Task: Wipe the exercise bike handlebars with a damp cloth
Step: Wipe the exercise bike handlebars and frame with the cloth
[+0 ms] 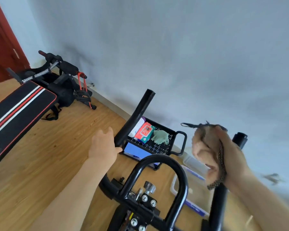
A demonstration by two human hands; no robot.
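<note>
The exercise bike's black handlebars fill the lower middle, with a curved centre loop. The left grip rises toward the wall. My left hand sits beside its lower part, thumb touching the bar, fingers loosely extended. My right hand grips a tan cloth with a dark speckled edge wrapped round the right grip. The black tip of that grip shows above my hand.
A black wire tray on the floor behind the bars holds wipe packs and a green cloth. A sit-up bench stands at left, clear plastic boxes at right. Wood floor, grey wall close ahead.
</note>
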